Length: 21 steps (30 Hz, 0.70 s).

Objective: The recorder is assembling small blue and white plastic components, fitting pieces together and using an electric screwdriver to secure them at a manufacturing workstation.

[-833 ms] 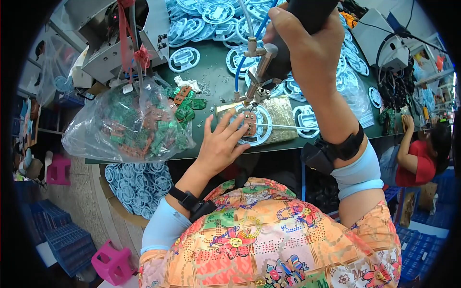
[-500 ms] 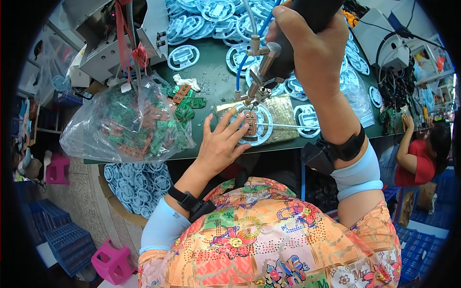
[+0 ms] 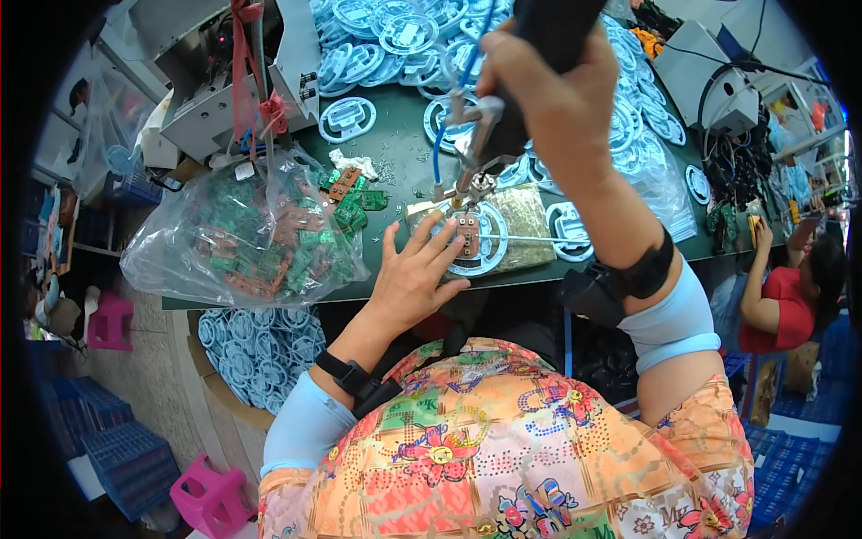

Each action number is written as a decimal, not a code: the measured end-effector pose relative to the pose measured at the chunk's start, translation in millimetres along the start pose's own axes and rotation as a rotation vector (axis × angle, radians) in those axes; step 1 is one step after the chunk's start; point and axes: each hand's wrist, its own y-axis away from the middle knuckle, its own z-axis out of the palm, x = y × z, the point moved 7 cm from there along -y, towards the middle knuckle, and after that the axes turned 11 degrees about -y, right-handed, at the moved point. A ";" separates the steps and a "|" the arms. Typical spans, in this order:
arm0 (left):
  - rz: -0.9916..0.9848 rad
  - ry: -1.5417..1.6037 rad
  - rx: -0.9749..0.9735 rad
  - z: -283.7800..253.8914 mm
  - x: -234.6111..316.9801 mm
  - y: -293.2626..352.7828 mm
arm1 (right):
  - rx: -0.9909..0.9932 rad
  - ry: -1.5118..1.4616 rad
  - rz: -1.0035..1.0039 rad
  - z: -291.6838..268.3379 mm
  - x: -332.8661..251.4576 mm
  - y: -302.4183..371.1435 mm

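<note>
Near edge of the green bench (image 3: 395, 135): left hand (image 3: 415, 277) lies flat, fingers spread, fingertips pressing the white ring part (image 3: 473, 241) with a small brown board in its centre, sitting on a tan pad (image 3: 516, 235). Right hand (image 3: 558, 94) above it, clamped around a black powered driver (image 3: 503, 126), tip down at the board. Left of the hand: clear bag of green and brown circuit boards (image 3: 247, 238), loose boards spilling beside it. Further back: heap of white ring parts (image 3: 386, 22), grey machine (image 3: 229, 81) far left. Another person in red (image 3: 790, 287) at right.

Clear bag (image 3: 235, 235) of circuit boards.
</note>
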 end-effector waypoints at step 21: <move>-0.010 -0.046 0.070 11.5 -0.8 1.0 | 0.002 -0.049 0.047 -10.4 -16.2 36.2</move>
